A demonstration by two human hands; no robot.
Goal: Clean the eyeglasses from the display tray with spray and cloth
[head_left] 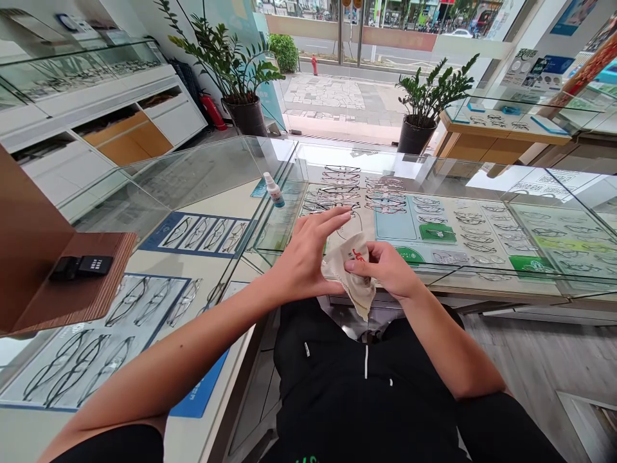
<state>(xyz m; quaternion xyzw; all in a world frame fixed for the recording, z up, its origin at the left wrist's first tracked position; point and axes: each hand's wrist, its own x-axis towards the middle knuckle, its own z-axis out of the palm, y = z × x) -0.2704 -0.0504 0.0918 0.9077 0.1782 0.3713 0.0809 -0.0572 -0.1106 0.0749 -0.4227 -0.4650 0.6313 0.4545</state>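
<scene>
My right hand (pixel 385 267) is closed on a beige lens cloth (pixel 359 302) with red lettering and zigzag-cut edges. Its thumb presses on the bunched fabric, and a pointed corner hangs down. Just left of it, my left hand (pixel 311 254) has its fingers stretched out, with the thumb low beside the cloth. Whether that thumb touches the fabric I cannot tell. Anything folded inside the cloth is hidden. Both hands are above the near edge of a glass display case (pixel 463 273), in front of my lap.
A small white spray bottle (pixel 273 190) stands on the glass to the left. Rows of eyeglasses (pixel 340 183) lie in the case. More frames rest on a display card (pixel 200 235) at left, near a brown box (pixel 96 276). Potted plants (pixel 245 109) stand by the window.
</scene>
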